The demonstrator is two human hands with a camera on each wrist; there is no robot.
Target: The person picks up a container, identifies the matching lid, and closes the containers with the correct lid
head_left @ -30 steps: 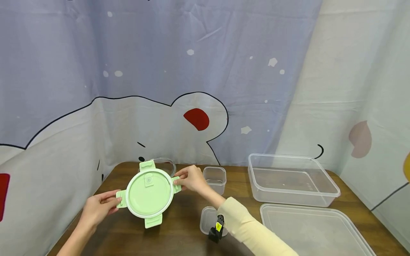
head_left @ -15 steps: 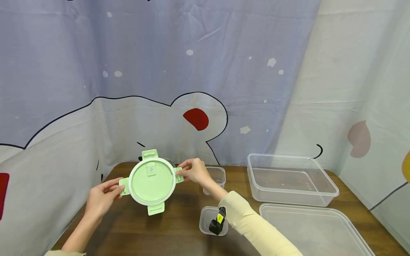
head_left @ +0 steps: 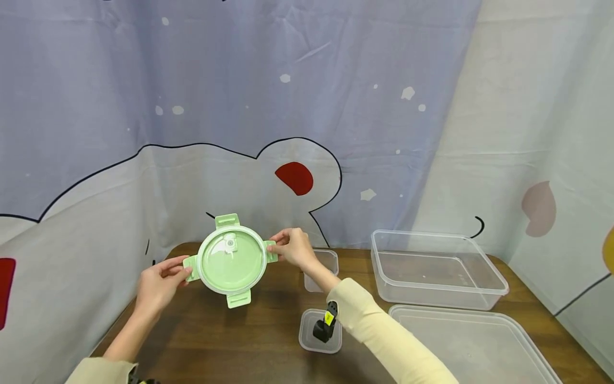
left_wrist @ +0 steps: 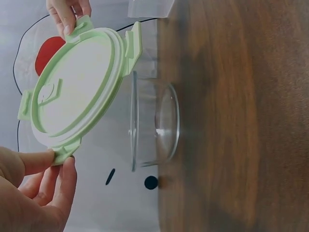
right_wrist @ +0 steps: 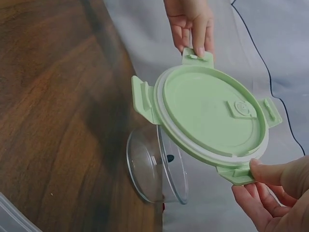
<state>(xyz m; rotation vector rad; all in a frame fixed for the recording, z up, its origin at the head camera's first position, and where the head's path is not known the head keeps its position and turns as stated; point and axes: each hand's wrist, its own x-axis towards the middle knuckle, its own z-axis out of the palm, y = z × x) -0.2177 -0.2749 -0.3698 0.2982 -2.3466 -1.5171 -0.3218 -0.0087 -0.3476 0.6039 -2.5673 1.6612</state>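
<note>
A round light-green lid with a pale sealing ring and several side clips is held up, tilted, above the table. My left hand pinches the clip on its left, thumb on top and fingers below. On the opposite side, my right hand pinches another clip between thumb and fingers. A round clear glass bowl stands on the table beyond the lid, apart from it. Both wrist views show the bowl; from the head it is hidden behind the lid.
To the right stands a large clear plastic box, with its large flat lid in front. A small clear container is partly behind my right wrist. Nearer lies a small square plastic lid. A printed curtain backs the table.
Both hands have raised the green lid, moving it upward and slightly right in the head view. It now covers the glass bowl, whose rim showed behind it before.
</note>
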